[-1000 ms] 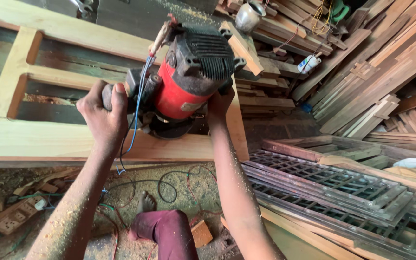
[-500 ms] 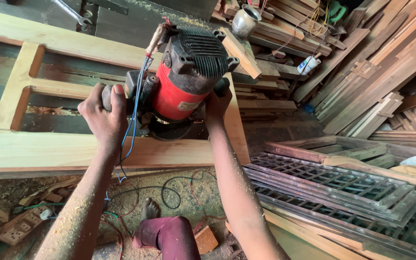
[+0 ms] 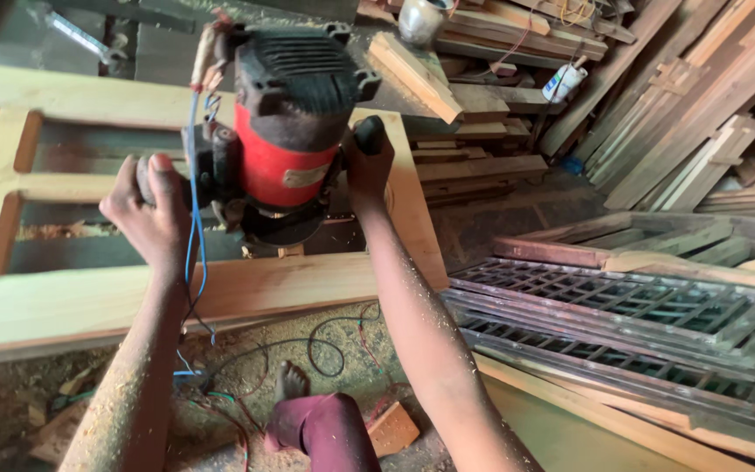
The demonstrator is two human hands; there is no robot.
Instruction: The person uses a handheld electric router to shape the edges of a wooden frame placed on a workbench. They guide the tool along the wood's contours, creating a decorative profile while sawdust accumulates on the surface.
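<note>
A pale wooden frame (image 3: 246, 288) fills the left half of the frame. At upper centre a red and black router (image 3: 286, 131) sits over its inner opening. The left hand (image 3: 152, 218) is wrapped around the router's left side knob; the right hand (image 3: 367, 170) is clenched on its right knob. A blue cable (image 3: 194, 236) hangs beside the left wrist. Lattice panels (image 3: 640, 306) lie at right.

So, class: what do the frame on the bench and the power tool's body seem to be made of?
Frame: pale bare wood, seemingly unfinished; grain and sawdust show. Power tool: red casing with a black vented cap, probably plastic, though painted metal is possible; scuffed and dusty.
</note>
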